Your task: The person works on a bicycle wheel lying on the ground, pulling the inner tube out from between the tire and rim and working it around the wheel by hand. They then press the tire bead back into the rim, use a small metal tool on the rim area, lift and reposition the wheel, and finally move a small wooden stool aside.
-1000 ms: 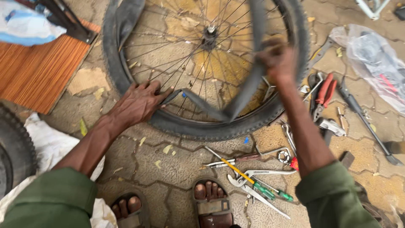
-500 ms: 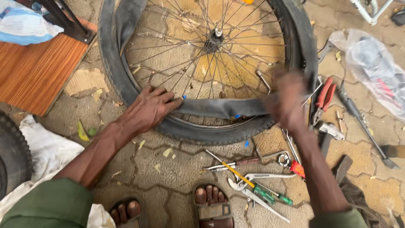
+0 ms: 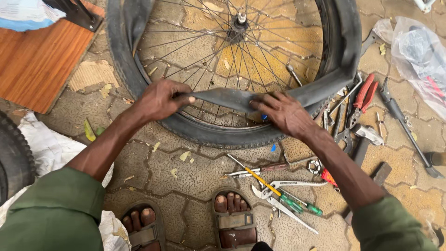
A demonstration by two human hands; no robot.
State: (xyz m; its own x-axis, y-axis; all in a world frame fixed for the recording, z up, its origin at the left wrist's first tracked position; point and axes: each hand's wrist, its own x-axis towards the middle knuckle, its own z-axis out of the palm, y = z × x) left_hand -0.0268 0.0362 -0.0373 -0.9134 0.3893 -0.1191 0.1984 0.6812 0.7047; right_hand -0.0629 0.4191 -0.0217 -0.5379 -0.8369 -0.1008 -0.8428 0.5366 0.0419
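While we crouch over the bicycle wheel (image 3: 232, 69) lying flat on the paved floor (image 3: 186, 172), our two hands hold a flat stretch of the black inner tube (image 3: 223, 98) at the near side of the rim. Our left hand (image 3: 160, 100) is closed on the tube with its fingers wrapped over the rubber, and our right hand (image 3: 283, 111) pinches and presses the same stretch just to the right, beside a small blue spot that we cannot make out.

As we judge it, the work is partway: the tube lies limp and deflated, out of the tyre (image 3: 218, 135) along the near and right sides and looping up over the far right of the wheel, while the tyre sits around the rim. On the left the tube also drapes loose over the tyre.

Near our sandalled feet lie a yellow-handled screwdriver (image 3: 260, 179) and green-handled pliers (image 3: 290, 202); red-handled pliers (image 3: 364, 93) rest to the right, a clear plastic bag (image 3: 418, 56) beyond them, and a wooden board (image 3: 42, 60) at far left.
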